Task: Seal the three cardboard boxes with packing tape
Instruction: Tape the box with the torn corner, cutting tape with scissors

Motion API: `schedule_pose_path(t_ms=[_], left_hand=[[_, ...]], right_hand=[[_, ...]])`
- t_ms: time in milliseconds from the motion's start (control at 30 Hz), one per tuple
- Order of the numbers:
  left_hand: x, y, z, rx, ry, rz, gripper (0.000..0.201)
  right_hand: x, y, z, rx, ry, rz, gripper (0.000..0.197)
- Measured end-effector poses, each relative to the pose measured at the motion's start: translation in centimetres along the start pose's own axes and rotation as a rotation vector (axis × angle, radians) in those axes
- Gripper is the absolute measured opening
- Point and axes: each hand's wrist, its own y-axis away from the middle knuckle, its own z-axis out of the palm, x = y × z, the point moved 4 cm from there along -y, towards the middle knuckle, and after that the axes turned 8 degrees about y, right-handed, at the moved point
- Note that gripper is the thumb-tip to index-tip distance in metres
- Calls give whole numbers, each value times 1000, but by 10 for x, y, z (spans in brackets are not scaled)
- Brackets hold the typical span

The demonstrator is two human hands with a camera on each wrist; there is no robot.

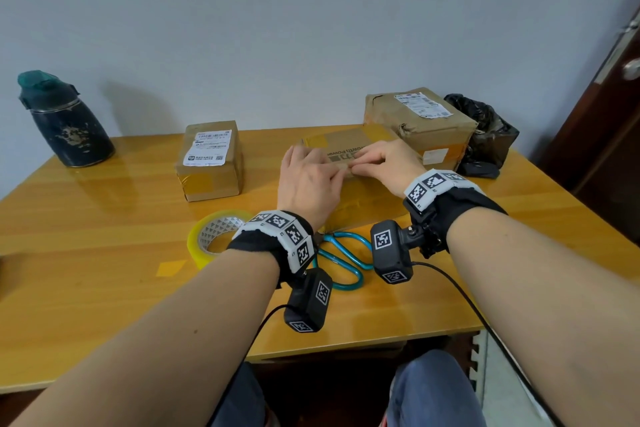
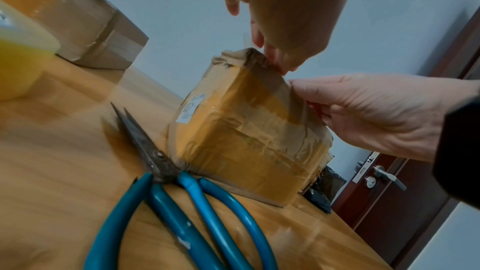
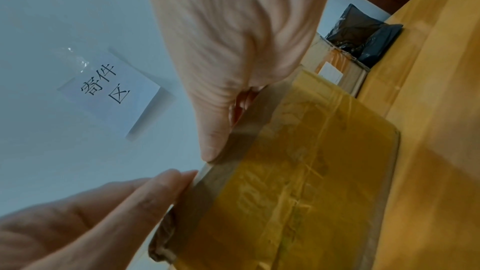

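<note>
Sealing the middle box (image 1: 349, 146): left hand (image 1: 308, 184) fingers flat and pressing, right hand (image 1: 384, 163) pinching tape (image 3: 249, 130) over the top edge; next likely needs firm smoothing down.

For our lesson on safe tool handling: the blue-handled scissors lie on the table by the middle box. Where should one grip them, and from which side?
Probably best to take the blue-handled scissors by the handle loops, coming from the near edge of the table: the loops lie flat toward the person, while the blades point away, alongside the middle cardboard box.
</note>
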Motion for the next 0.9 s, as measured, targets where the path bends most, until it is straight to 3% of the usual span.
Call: schedule_pose_path(t_ms=[200, 367, 500, 767, 900], left_hand=[[-3, 1, 0, 36, 3, -41, 19], [-6, -6, 1, -54, 12, -227, 32], [-3, -15, 0, -126, -71, -275, 32], [-8, -6, 0, -147, 24, -312, 22], [-10, -3, -2, -167, 65, -285, 41]], right_hand=[[2, 4, 1, 37, 36, -62, 19], [5, 8, 3, 117, 0, -39, 18], [3, 6, 2, 66, 17, -16, 21], [9, 4, -7, 70, 63, 18, 28], [1, 0, -7, -62, 180, 63, 40]])
